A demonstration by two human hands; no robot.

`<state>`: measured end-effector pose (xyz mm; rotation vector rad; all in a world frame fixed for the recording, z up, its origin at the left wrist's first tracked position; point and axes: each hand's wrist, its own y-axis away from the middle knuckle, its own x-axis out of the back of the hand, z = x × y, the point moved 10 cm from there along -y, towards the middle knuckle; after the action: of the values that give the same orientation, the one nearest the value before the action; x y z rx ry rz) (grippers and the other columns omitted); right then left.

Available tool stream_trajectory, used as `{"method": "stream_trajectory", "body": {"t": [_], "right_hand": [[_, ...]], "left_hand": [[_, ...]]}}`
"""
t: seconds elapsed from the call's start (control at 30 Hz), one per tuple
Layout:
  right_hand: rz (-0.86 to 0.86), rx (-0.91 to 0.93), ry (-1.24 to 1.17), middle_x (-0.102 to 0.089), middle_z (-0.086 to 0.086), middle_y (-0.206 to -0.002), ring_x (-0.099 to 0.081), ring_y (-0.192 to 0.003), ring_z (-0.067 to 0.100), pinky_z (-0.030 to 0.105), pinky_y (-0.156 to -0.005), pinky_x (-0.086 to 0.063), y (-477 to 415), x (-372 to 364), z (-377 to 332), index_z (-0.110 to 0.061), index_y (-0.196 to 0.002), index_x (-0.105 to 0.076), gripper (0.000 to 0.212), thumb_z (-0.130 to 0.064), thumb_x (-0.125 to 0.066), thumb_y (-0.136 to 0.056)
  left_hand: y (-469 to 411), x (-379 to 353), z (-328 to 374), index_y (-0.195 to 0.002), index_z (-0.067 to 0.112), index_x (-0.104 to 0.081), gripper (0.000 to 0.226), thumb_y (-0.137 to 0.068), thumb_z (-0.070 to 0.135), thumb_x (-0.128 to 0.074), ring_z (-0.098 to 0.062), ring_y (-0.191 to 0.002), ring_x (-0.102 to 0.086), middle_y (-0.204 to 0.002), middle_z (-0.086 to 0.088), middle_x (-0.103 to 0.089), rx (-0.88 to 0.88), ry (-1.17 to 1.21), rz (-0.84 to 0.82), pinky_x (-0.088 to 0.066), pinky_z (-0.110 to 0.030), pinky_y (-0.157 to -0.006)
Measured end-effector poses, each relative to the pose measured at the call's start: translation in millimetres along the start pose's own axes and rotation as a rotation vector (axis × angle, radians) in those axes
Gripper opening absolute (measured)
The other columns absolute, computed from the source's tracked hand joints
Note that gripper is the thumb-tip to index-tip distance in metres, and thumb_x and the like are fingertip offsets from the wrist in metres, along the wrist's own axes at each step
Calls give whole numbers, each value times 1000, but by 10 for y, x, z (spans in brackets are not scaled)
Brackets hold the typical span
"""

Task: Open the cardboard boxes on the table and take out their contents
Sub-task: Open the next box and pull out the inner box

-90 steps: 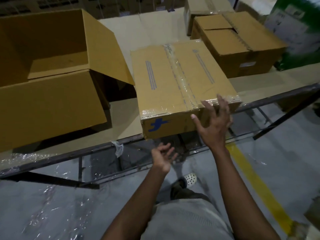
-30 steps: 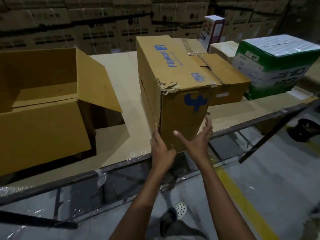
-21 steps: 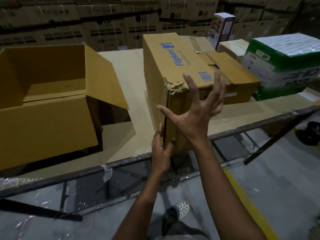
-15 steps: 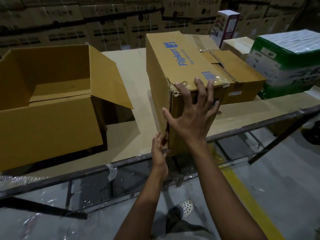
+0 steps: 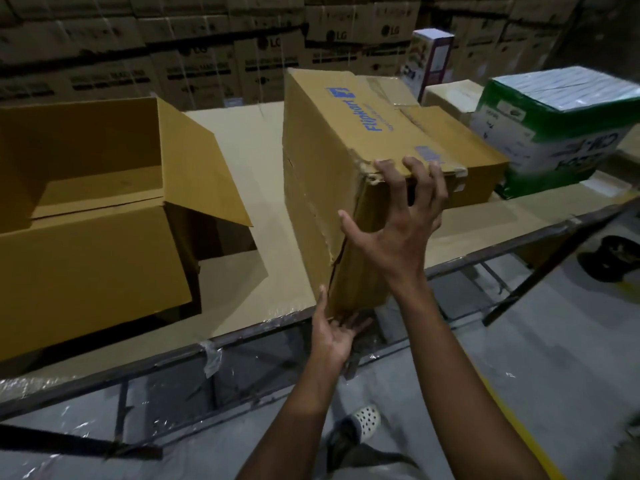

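A taped brown Flipkart box [image 5: 322,188] stands on end at the table's [image 5: 242,140] front edge, tilted, with its lower corner over the metal rim. My right hand [image 5: 398,233] reaches up its near face, and its fingers curl over the torn top edge. My left hand [image 5: 334,336] is palm up at the bottom corner, thumb along the box's edge and fingers underneath. A large open cardboard box [image 5: 86,265] sits at the left with its flaps up; what is inside is hidden. A closed brown box [image 5: 474,168] lies right behind the Flipkart box.
A green and white carton [image 5: 554,133], a small beige box [image 5: 450,98] and a tall white carton [image 5: 431,57] stand at the table's right end. Stacked LG cartons [image 5: 207,57] wall off the back. A dark round object [image 5: 613,258] lies on the floor at the right.
The Flipkart box went from lying flat to standing on end. My right hand climbed from its lower face to the top edge, and my left hand slid under the bottom corner.
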<state>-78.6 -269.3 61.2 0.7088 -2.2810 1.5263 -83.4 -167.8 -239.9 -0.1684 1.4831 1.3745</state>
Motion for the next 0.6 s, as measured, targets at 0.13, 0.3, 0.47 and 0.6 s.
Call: {"method": "stream_trajectory", "body": {"t": [0.13, 0.3, 0.47, 0.6], "right_hand": [[106, -166, -163, -43, 12, -146, -37, -138, 38, 24, -117, -25, -222, 192, 517, -27, -141, -50, 85, -54, -83, -68], [88, -535, -399, -39, 9, -150, -32, -138, 30, 31, -93, -44, 32, 8, 1262, -27, -144, -46, 85, -42, -89, -72], [-65, -965, -555, -42, 7, -148, -46, -134, 33, 53, -105, -51, 973, -646, 1871, -26, -145, -38, 100, -62, -83, -64], [-149, -1081, -527, -34, 7, -156, -40, -141, 35, 54, -110, -46, 1431, -890, 1920, -26, -153, -28, 98, -54, -84, -78]], "left_hand": [[250, -99, 262, -139, 15, -46, 106, -51, 38, -99, -46, -123, -55, -140, -22, -53, -198, 53, 92, -53, -66, -91], [510, 2, 745, -140, 21, -25, 103, -65, 38, -94, -29, -125, -51, -144, -8, -41, -540, -224, 330, -49, -48, -107], [778, 106, 1270, -130, 26, -28, 90, -69, 43, -92, -25, -121, -41, -141, -7, -36, -908, -585, 570, -46, -39, -94], [832, 124, 1394, -130, 28, -30, 92, -65, 59, -87, -34, -129, -38, -143, -11, -36, -1008, -875, 657, -46, -59, -100]]}}
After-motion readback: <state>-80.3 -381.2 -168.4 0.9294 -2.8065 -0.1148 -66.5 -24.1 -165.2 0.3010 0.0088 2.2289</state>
